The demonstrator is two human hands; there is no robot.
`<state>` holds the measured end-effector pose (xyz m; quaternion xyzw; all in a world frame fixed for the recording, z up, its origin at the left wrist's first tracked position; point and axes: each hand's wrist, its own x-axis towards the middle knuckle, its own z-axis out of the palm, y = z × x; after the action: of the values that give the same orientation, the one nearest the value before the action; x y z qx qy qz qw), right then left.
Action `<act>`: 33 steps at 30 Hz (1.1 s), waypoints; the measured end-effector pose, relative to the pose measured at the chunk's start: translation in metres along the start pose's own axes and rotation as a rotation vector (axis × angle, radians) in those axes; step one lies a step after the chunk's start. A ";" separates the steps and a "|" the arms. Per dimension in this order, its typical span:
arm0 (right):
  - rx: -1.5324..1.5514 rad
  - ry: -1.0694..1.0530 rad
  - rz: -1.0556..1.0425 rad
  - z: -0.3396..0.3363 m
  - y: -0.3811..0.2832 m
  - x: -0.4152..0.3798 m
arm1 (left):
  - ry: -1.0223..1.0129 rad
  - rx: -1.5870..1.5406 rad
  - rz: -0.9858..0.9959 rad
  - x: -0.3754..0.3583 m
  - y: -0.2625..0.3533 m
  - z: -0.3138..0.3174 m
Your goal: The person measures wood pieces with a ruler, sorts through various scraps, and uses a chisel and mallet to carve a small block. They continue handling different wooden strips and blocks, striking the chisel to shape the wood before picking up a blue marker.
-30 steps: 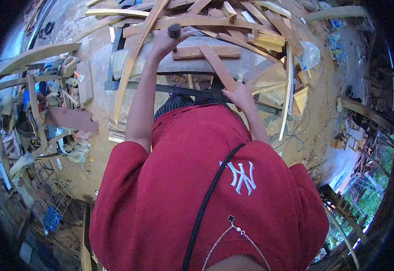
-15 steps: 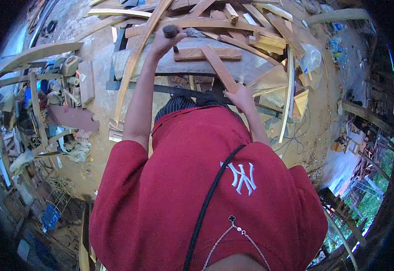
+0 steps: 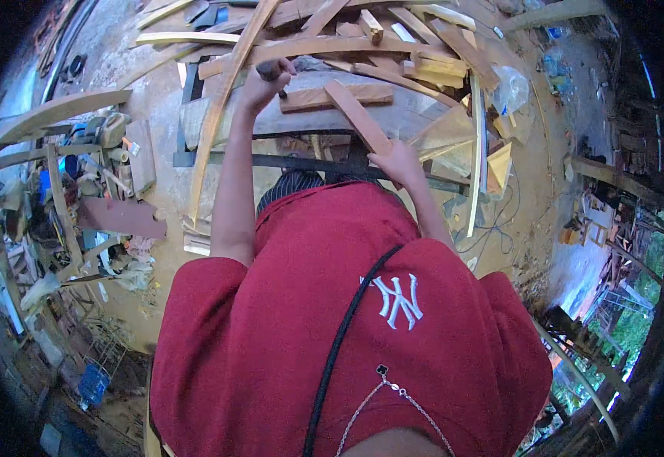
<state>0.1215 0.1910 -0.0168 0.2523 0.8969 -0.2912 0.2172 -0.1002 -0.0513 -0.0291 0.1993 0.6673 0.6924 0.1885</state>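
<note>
My left hand [image 3: 258, 90], raised over the left part of the plank bench [image 3: 250, 120], is closed around a tool with a thick, dark round end [image 3: 269, 70]. A smaller dark tip shows below the fingers; the rest of the tool is hidden by the hand, so I cannot tell its kind. In my right hand [image 3: 397, 163] is the near end of a flat reddish wooden piece [image 3: 356, 116]. It slants away to the left, its far end overlapping a short wooden block [image 3: 309, 100] that lies across the bench.
Wood strips and offcuts [image 3: 431, 68] are heaped behind the bench and to its right. One long curved strip [image 3: 216, 145] runs down past my left forearm. A clear plastic bag [image 3: 510, 90] sits at the right. Clutter and a wooden frame [image 3: 62, 183] stand at the left.
The tool in my left hand has tilted, its dark round end now lower and leaning left. The scene has shifted slightly left in view; my right hand keeps its hold on the wooden piece.
</note>
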 end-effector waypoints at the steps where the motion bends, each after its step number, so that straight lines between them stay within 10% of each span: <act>1: 0.005 0.029 -0.004 -0.009 -0.008 -0.008 | 0.005 0.016 -0.005 -0.001 -0.004 0.001; 11: 0.313 0.187 -0.466 -0.081 -0.103 -0.081 | -0.023 0.181 -0.064 0.000 0.019 0.008; 15: 0.251 0.158 -0.420 -0.065 -0.080 -0.067 | 0.219 0.490 -0.250 -0.005 0.033 0.016; 20: 0.212 0.218 -0.075 -0.046 -0.035 -0.054 | 0.028 -0.008 0.014 -0.009 -0.002 -0.005; 23: 0.081 0.206 0.109 -0.045 0.001 -0.040 | -0.026 0.258 -0.258 -0.014 0.024 0.005; 26: -0.007 0.172 0.222 -0.034 0.045 -0.031 | -0.275 0.765 0.062 -0.004 0.012 0.025; 30: 0.049 0.193 0.297 -0.028 0.070 -0.042 | -0.456 1.367 -0.271 0.005 0.015 0.076; 33: 0.130 0.200 0.300 -0.021 0.084 -0.038 | -0.403 1.370 -0.047 0.004 -0.053 0.067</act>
<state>0.1940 0.2511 -0.0155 0.4244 0.8455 -0.2864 0.1513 -0.0687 0.0103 -0.0802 0.3828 0.9085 0.0630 0.1554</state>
